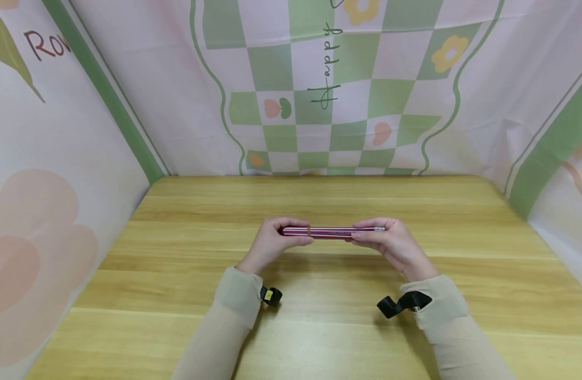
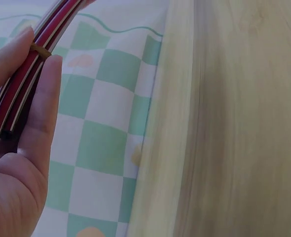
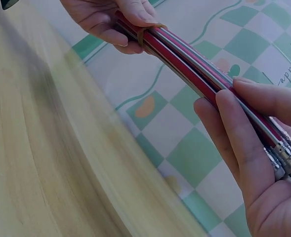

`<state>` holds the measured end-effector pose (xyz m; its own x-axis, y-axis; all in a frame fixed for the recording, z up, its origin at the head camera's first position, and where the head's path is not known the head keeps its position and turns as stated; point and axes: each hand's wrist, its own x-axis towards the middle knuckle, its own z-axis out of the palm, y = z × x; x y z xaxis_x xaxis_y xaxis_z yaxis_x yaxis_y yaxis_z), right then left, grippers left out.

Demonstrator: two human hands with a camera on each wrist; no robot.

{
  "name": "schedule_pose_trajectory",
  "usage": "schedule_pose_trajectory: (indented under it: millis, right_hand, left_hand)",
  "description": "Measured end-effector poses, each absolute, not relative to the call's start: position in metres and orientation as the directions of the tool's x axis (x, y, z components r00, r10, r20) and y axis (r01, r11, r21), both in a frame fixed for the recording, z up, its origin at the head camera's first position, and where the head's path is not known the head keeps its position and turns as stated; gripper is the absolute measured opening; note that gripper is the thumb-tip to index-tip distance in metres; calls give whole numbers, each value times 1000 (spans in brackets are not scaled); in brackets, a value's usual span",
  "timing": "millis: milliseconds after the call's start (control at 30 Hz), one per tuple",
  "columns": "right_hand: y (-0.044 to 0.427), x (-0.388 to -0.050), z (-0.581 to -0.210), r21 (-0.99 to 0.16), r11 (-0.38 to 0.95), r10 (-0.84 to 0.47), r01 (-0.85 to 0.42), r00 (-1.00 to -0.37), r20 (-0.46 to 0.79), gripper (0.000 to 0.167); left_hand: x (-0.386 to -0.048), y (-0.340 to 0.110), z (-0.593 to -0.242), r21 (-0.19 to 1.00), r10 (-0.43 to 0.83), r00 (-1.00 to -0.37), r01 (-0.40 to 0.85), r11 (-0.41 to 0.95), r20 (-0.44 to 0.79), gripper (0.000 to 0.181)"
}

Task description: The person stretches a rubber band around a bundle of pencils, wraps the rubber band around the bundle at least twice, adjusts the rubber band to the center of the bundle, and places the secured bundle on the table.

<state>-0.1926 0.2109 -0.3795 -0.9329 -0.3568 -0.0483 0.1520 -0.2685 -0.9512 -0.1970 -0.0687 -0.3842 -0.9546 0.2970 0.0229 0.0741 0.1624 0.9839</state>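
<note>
A bundle of red-and-white striped pencils (image 1: 331, 233) is held level above the wooden table between both hands. A brown rubber band (image 3: 141, 35) circles the bundle near its left end. My left hand (image 1: 276, 240) grips that end between thumb and fingers, close to the band (image 2: 41, 51). At the other end, my right hand (image 1: 390, 241) pinches the pencils near their metal ferrules and erasers (image 3: 286, 155). In the right wrist view, several eraser ends lie in front of the right palm (image 3: 273, 207).
The wooden table (image 1: 319, 332) spreads under both arms. Behind it hangs a green-and-white checked cloth (image 1: 314, 105), with printed cloth (image 1: 82, 158) at the left side too. A black strap-like mount sits at each wrist, left (image 1: 272, 296) and right (image 1: 404, 303).
</note>
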Motion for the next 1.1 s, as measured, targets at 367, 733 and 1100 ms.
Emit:
schedule_pose_trajectory:
  millis: [367, 733, 1100]
  right_hand:
    - [208, -192, -382, -958, -248, -350, 141, -936, -47, 32]
    - [205, -194, -384, -961, -245, -349, 132, -936, -40, 31]
    - [201, -193, -387, -964, -224, -349, 146, -935, -60, 31]
  left_hand:
    - [-197, -66, -386, 984, 292, -956, 72, 162, 22, 36]
    - [-199, -67, -390, 980, 290, -957, 68, 186, 12, 42]
    - [-198, -62, -391, 980, 307, -952, 59, 189, -2, 39]
